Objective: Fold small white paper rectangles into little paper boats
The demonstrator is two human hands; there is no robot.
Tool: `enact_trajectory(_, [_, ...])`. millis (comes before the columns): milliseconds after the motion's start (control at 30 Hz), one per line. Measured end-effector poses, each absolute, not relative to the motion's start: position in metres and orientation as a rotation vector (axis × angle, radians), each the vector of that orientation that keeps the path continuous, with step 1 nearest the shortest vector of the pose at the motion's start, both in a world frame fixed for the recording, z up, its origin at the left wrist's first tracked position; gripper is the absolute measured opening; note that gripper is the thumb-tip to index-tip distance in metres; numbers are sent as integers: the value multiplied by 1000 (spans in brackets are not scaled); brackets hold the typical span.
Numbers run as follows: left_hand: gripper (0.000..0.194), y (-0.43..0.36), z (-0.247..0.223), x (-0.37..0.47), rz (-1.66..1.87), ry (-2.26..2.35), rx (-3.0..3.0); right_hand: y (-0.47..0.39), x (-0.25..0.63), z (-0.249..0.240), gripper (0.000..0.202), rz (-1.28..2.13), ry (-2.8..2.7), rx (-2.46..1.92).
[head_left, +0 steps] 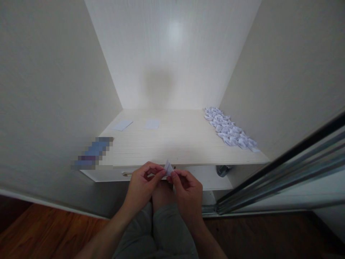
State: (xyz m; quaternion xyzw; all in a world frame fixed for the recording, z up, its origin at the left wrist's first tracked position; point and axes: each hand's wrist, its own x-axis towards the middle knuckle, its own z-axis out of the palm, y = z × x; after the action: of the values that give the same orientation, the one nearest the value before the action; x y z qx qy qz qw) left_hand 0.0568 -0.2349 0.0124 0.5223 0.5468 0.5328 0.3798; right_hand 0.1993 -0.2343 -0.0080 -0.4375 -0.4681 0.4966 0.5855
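Observation:
A small piece of white paper [168, 167], folded to a pointed triangle, is pinched between both hands just in front of the shelf's front edge. My left hand [147, 183] grips its left lower corner between thumb and index finger. On the other side, my right hand [187, 185] pinches the right lower corner, with the other fingers curled in. The paper's tip points up and away from me. On the shelf beyond lie a flat white paper square [152, 124] and, further left, more flat white paper [122, 125].
Many crumpled-looking folded white paper pieces [229, 129] line the right side of the white shelf [167, 147]. A pixelated bluish item [94, 153] lies at the left front. Below are a drawer handle [126, 174] and a dark cylindrical object [223, 170]. Metal door tracks [283, 172] run along the right.

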Motion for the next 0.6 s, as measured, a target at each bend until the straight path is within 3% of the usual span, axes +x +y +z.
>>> enact_trajectory(600, [21,-236,1,49,1308,1335,1262,-234,196,-12,20,1119,-1162,-1057])
